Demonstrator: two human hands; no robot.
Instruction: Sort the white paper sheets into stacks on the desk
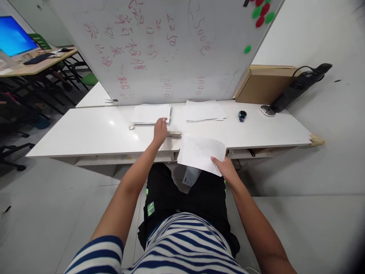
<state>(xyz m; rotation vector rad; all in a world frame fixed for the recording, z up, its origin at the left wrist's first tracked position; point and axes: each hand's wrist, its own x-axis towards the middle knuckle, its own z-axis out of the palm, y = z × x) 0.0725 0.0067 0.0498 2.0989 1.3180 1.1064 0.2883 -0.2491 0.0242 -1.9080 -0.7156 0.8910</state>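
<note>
My right hand (224, 166) holds white sheets of paper (202, 153) by their right edge, over the front edge of the white table. My left hand (161, 128) is at the front right corner of the left paper stack (149, 114), its fingers pinched at the corner; whether a sheet is between them is too small to tell. Just right of this hand a stapler (173, 134) lies on the tabletop. A second paper stack (203, 111) rests to the right, near the whiteboard.
A whiteboard (182, 57) stands along the back edge of the white table (85, 131). On the table are a small ring-like item (131, 127), a watch (242, 115), a mouse (267, 110), a black bottle (299, 89) and a cardboard box (262, 85).
</note>
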